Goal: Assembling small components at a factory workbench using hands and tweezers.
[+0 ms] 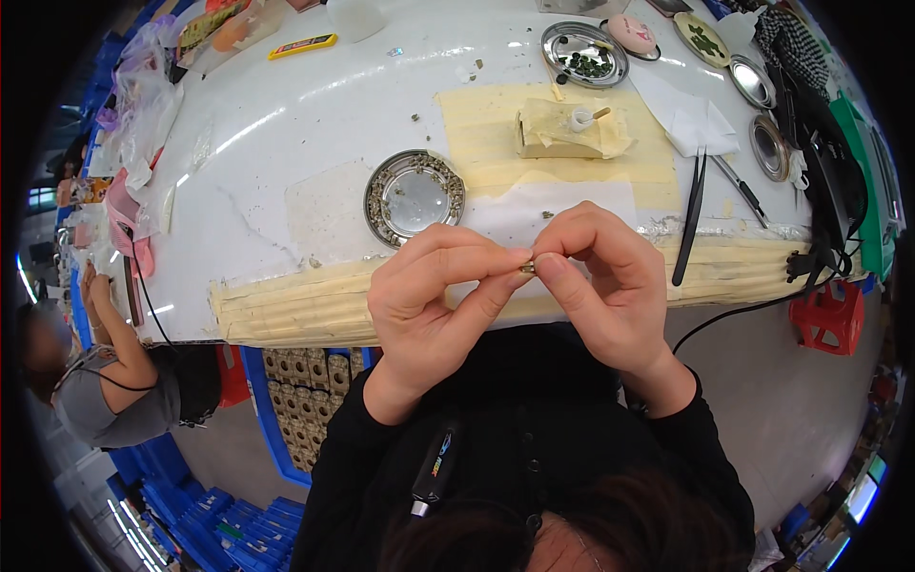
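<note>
My left hand (440, 296) and my right hand (600, 286) meet fingertip to fingertip above the near edge of the table. Pinched between both thumbs and forefingers is a small brass-coloured metal part (527, 269); the fingers cover most of it, so its exact kind does not show. Just beyond my left hand stands a round metal dish (416, 195) with many tiny metal pieces strewn around its inside. A sheet of white paper (496, 210) lies behind my fingers, with one small loose piece (547, 215) on it.
Black tweezers (693, 219) and a thin pen-like tool (742, 189) lie to the right. A taped block (572, 132) carries a small white cup. Further back sits a dish of dark green pieces (585, 55). Below the table, a blue crate (262, 410) holds metal parts. Another person (114, 381) sits left.
</note>
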A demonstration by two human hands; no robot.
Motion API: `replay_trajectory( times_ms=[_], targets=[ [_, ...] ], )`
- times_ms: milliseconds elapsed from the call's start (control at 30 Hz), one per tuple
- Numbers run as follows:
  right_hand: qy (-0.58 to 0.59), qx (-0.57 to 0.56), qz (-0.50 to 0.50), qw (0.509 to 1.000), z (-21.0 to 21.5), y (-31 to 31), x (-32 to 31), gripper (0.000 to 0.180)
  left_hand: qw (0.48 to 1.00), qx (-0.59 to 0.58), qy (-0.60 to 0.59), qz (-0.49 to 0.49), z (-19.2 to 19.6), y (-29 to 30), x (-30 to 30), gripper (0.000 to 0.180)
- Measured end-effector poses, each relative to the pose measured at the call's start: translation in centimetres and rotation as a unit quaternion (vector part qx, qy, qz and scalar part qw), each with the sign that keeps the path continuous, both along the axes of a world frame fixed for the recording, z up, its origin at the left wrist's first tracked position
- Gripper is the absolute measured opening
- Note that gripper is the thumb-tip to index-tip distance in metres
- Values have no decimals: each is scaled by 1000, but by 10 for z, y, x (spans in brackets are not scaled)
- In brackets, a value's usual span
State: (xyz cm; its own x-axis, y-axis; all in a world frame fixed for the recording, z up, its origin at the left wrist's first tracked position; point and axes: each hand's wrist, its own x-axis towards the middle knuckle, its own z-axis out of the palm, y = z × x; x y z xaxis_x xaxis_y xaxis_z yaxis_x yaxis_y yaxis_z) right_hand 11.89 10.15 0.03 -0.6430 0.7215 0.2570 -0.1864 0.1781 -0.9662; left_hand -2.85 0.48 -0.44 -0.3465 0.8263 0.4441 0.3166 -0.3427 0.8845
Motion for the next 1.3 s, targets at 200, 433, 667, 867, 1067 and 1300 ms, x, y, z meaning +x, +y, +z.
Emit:
replay_trajectory(
  times_ms=[200, 433, 667, 867, 1067, 1300],
  targets=[
    [5, -19, 2, 1000, 0, -1, 1, 5, 1000, 6, -3, 12, 0, 3, 0, 20],
    [9, -24, 10, 1000, 0, 0, 1, 4, 1000, -6, 23, -1, 2, -1, 0, 19],
    [6, -24, 13, 1000, -2, 1, 0, 5, 999, 14, 21, 28, 2, 6, 2, 20],
    [-3, -2, 12, 1000, -1, 2, 1, 6, 999, 23, 30, 30, 0, 6, 2, 20],
    [14, 10, -4, 1000, -3, 2, 2, 6, 999, -13, 24, 18, 2, 0, 3, 17],
    [5, 1, -7, 1000, -4, 1, -1, 4, 998, 23, 43, 36, 0, 6, 2, 20]
  ],
)
